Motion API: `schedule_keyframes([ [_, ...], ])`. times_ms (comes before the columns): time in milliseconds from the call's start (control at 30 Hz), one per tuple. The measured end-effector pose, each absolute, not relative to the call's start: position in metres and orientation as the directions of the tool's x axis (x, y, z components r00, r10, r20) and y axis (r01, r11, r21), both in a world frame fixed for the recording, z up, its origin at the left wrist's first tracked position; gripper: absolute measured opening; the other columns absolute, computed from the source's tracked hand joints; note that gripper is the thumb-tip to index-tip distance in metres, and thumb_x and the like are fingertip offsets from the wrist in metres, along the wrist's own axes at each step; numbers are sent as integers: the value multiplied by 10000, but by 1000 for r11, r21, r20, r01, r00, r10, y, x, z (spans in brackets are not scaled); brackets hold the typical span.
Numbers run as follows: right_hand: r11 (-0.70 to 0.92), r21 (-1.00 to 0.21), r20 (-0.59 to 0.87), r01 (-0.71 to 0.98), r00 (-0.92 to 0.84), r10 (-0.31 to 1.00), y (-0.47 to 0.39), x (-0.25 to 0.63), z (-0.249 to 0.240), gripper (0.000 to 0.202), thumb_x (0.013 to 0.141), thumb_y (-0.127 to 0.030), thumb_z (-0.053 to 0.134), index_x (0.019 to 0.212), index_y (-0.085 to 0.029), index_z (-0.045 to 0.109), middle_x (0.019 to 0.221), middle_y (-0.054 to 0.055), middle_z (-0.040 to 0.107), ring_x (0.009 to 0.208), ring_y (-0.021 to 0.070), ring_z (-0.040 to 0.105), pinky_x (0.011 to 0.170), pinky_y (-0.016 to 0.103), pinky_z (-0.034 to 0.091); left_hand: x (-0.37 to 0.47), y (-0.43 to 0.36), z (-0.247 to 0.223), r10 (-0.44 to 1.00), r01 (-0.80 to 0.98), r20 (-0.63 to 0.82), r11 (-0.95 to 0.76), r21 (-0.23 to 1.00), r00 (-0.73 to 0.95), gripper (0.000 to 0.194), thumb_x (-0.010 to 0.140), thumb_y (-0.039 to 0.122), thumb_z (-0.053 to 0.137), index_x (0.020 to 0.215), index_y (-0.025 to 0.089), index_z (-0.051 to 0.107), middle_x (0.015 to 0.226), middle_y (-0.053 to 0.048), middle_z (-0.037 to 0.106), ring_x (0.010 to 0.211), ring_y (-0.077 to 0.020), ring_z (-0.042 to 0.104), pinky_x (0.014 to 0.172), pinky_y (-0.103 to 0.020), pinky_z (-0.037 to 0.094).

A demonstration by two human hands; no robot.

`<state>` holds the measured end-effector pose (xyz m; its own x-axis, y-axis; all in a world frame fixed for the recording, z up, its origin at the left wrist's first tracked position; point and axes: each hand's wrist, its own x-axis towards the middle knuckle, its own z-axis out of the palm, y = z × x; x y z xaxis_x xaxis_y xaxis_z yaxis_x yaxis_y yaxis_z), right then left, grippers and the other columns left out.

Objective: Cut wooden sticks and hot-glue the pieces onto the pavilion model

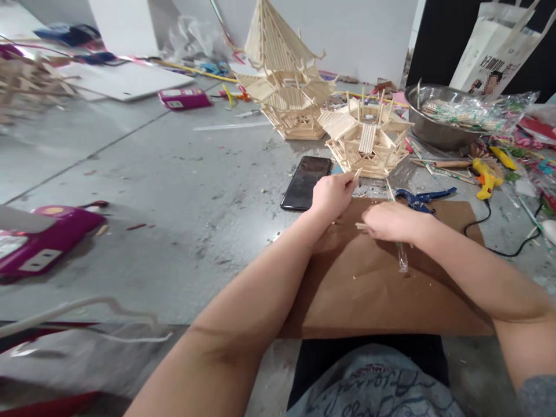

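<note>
My left hand (332,192) is closed, with the tip of a thin wooden stick (357,173) poking out past its fingers. It is beside a black phone (306,183) and in front of a small pavilion model built of sticks (367,139). Over the brown board (382,301), my right hand (388,221) is closed around short wooden sticks (360,226), whose ends show at its left. A clear plastic wrapper (403,260) lies partly under that hand. Blue cutting pliers (421,198) rest just beyond it.
A taller stick pagoda (286,75) stands behind. At the right are a steel bowl (447,130) of wrapped sticks, a yellow glue gun (486,178) with a black cord, and a white bag (486,55). A purple power strip (47,240) is on the left.
</note>
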<state>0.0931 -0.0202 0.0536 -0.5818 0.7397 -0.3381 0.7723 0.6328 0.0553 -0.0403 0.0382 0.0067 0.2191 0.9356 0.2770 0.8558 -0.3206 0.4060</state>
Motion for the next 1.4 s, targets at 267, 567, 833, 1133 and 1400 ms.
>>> schedule_keyframes([
  [267,75,228,-12,971,-74,997,34,203,66,314,818,-347,399,880,-149,634,852,134,638,743,216,586,580,316,377,-38,35,7,941,911,197,-321,260,275,308,822,329,376,778,196,650,834,-57,659,740,-168,566,557,-241,327],
  [567,12,-19,232,1000,-7,973,14,200,47,339,809,-393,445,1019,-178,602,922,99,653,835,236,587,640,323,395,-39,37,2,946,933,96,-322,158,310,330,837,314,345,869,227,661,927,-49,652,801,-193,589,610,-268,386],
  [833,209,-132,118,969,-194,974,-18,160,39,258,822,-341,433,843,-200,648,842,73,671,761,188,596,630,291,390,-41,35,7,939,913,205,-322,250,275,326,843,301,364,979,231,651,1019,-60,616,810,-184,588,652,-277,403],
  [1133,190,71,-234,979,-169,958,-28,150,36,328,784,-398,433,753,-163,658,823,143,656,835,281,612,652,356,433,-45,45,-1,925,876,201,-372,306,323,287,814,285,426,965,218,661,1016,-57,604,835,-175,570,690,-268,403],
  [1400,120,33,-255,992,-108,961,-27,149,29,236,728,-274,434,746,-181,650,855,136,661,841,285,614,654,353,436,-37,35,8,921,775,319,-365,516,221,241,758,281,484,743,156,689,657,-29,579,605,-115,492,583,-245,355],
])
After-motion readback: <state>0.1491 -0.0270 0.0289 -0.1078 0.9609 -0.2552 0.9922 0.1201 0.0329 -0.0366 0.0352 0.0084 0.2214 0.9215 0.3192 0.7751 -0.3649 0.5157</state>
